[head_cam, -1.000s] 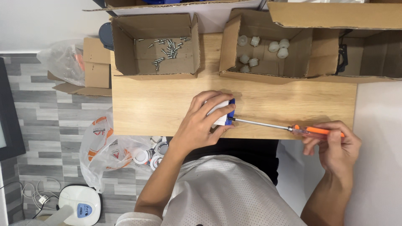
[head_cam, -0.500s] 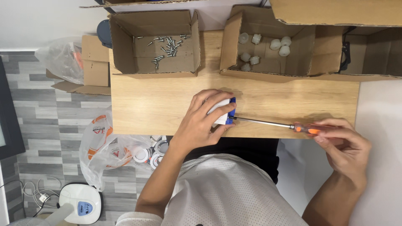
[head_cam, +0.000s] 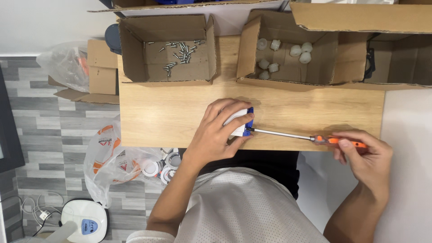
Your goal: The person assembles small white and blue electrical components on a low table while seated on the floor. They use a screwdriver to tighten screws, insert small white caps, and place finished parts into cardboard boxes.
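My left hand (head_cam: 217, 131) presses a small white and blue plastic part (head_cam: 240, 121) down on the wooden table (head_cam: 162, 117). My right hand (head_cam: 364, 155) grips the orange handle of a screwdriver (head_cam: 306, 136). Its metal shaft lies level over the table's front edge, and its tip meets the blue side of the part. Most of the part is hidden under my fingers.
An open cardboard box with several loose screws (head_cam: 177, 54) stands at the back left. A second box (head_cam: 288, 51) holds several small white round parts. A further box (head_cam: 396, 58) is at the right. On the floor to the left lie plastic bags (head_cam: 112, 157) and a white device (head_cam: 85, 220).
My right hand has shifted its fingers on the screwdriver handle, now covering more of it. The left hand and the part have stayed in place.
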